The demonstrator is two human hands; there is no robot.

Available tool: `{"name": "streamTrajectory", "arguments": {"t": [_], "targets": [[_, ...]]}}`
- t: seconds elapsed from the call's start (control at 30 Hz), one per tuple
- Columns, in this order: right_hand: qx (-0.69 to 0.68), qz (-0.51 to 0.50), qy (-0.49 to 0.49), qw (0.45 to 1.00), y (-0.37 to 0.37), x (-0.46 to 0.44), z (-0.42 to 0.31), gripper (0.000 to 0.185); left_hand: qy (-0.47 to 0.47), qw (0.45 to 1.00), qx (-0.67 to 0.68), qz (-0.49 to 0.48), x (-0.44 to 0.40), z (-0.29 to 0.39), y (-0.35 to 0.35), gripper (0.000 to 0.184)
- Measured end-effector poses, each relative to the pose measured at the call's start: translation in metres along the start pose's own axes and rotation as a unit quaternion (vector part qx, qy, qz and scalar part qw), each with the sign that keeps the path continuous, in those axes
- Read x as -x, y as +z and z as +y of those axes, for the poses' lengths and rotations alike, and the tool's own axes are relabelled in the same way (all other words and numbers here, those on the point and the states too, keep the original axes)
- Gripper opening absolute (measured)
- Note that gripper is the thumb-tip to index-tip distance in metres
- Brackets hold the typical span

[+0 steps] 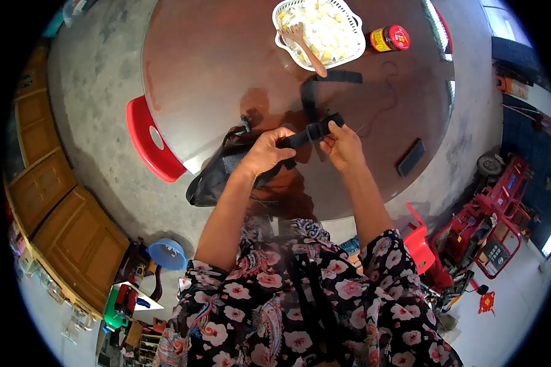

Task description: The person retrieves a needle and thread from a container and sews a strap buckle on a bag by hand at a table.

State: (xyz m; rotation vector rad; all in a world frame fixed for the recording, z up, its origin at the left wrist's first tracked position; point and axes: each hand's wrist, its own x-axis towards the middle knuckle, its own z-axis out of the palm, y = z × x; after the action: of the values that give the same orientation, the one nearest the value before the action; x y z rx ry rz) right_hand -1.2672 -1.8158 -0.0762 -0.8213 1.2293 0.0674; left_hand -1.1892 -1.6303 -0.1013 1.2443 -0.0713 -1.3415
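A black strap [299,139] with a dark slide buckle [314,131] is stretched between my two hands over the table. My left hand [268,151] pinches its left part, thumb laid along the webbing. At the strap's other end, past the buckle, the fingers of my right hand [343,145] are closed on it. Another length of the black webbing [343,77] lies bent on the table beyond my hands. Under and left of my left hand rests a black mesh bag [217,177], partly hidden by my wrist.
On the brown round table [196,73] stand a white basket [360,46] of pale chunks with a wooden fork [306,48], and a red-lidded jar [390,38]. A phone [411,158] lies right, near a thin thread [390,92]. Red chairs [142,137] flank the table.
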Motion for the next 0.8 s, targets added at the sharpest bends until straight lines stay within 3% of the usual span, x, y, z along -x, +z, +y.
{"name": "streamTrajectory", "arguments": {"t": [0.1,0.2,0.27,0.3,0.37,0.5,0.53,0.67,0.73,0.77,0.8], "targets": [[-0.020,0.028,-0.012,0.999,0.001,0.004,-0.008,0.009,0.060,0.998,0.005,0.005,-0.001,-0.007,0.000,0.029],[0.011,0.023,-0.027,0.999,0.001,0.009,-0.015,0.011,0.127,0.987,-0.086,0.054,0.004,-0.015,-0.007,0.037],[0.016,0.027,-0.031,0.999,0.004,0.013,-0.019,0.011,0.179,0.950,-0.224,0.121,0.009,-0.017,-0.006,0.037],[0.021,0.029,-0.035,0.999,0.006,0.016,-0.020,0.011,0.179,0.950,-0.224,0.120,0.011,-0.018,-0.002,0.037],[0.039,0.037,-0.041,0.998,0.010,0.021,-0.021,0.011,0.249,0.891,-0.327,0.191,0.013,-0.017,0.010,0.034],[0.075,0.008,-0.050,0.996,0.023,0.031,-0.025,0.017,0.327,0.848,-0.327,0.261,0.003,-0.005,0.039,0.030],[0.075,0.009,-0.051,0.996,0.026,0.033,-0.027,0.017,0.300,0.857,-0.323,0.268,0.001,-0.002,0.044,0.020],[0.050,-0.071,-0.035,0.996,0.031,0.032,-0.034,0.023,0.293,0.871,-0.315,0.239,-0.001,0.001,0.033,0.014],[0.040,-0.113,-0.018,0.993,0.030,0.030,-0.032,0.025,0.182,0.939,-0.270,0.110,0.001,-0.006,0.021,0.012],[0.074,-0.127,-0.019,0.989,0.030,0.029,-0.032,0.024,0.181,0.939,-0.272,0.111,0.001,-0.008,0.017,0.012],[0.109,-0.140,-0.020,0.984,0.029,0.029,-0.032,0.024,0.145,0.973,-0.168,0.068,0.001,-0.010,0.014,0.011]]}}
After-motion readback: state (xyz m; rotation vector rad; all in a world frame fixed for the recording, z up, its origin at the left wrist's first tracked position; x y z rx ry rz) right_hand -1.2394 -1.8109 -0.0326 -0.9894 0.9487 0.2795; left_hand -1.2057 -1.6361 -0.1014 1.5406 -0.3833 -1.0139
